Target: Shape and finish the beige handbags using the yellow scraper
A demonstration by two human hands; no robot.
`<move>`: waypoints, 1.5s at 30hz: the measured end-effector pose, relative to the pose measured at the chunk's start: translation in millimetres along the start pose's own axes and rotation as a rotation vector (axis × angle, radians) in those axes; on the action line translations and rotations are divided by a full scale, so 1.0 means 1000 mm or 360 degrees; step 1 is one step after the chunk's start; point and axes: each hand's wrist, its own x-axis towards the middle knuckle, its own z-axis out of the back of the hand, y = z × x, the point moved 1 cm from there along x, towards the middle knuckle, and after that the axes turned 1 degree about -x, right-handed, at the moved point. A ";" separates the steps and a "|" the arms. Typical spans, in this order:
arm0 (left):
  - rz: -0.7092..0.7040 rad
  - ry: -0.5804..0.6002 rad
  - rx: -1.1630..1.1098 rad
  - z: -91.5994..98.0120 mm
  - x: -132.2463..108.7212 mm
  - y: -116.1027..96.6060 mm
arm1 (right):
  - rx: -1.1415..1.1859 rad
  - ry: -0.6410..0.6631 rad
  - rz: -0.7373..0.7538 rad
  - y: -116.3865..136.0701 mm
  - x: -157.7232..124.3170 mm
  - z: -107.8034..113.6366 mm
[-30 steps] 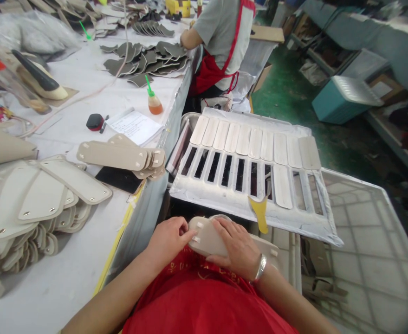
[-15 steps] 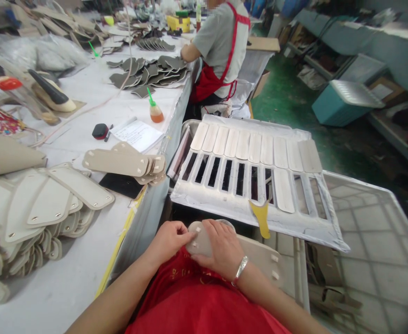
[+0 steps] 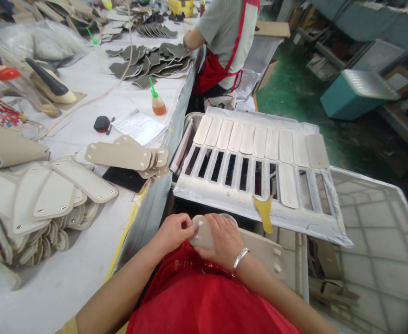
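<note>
A long beige leather-like panel (image 3: 263, 249) with rounded ends lies across in front of my red apron. Small pale tabs stick up near both its ends. My left hand (image 3: 176, 233) has thumb and forefinger pinched at the panel's left end, beside the tabs. Wrapped over the panel near that same end is my right hand (image 3: 223, 239), thumb on the near edge. A rounded rim, mostly hidden, shows behind the right fingers. To the left, a small stack of similar panels (image 3: 118, 155) rests on the table, partly over a dark flat object (image 3: 123, 177).
A white slotted rack (image 3: 210, 195) holds pale strips and a yellow scraper-like tool (image 3: 264, 214). A large pile of pale panels (image 3: 54, 195) covers the left tabletop. Beyond stand a glue bottle (image 3: 158, 105), papers (image 3: 139, 127) and a seated co-worker (image 3: 224, 41). A wire-mesh crate (image 3: 381, 241) is at right.
The camera view has shifted slightly, so the surroundings sit a little to the right. Both hands keep nearly the same hold on the panel.
</note>
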 end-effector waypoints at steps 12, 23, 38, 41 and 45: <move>-0.0492 0.0024 0.0737 0.001 0.012 -0.012 | 0.0255 -0.0750 -0.0556 -0.087 -0.127 0.039; -0.1224 0.0619 0.1016 -0.168 0.014 -0.106 | 0.0916 -0.0539 -0.1216 -0.125 -0.165 0.024; -0.1222 0.0567 0.1066 -0.172 0.011 -0.106 | 0.0831 -0.0477 -0.1193 -0.128 -0.165 0.021; -0.1235 0.0587 0.1060 -0.172 0.013 -0.104 | 0.0818 -0.0443 -0.1208 -0.129 -0.165 0.024; -0.1220 0.0580 0.1117 -0.175 0.013 -0.104 | 0.0756 -0.0416 -0.1180 -0.130 -0.163 0.022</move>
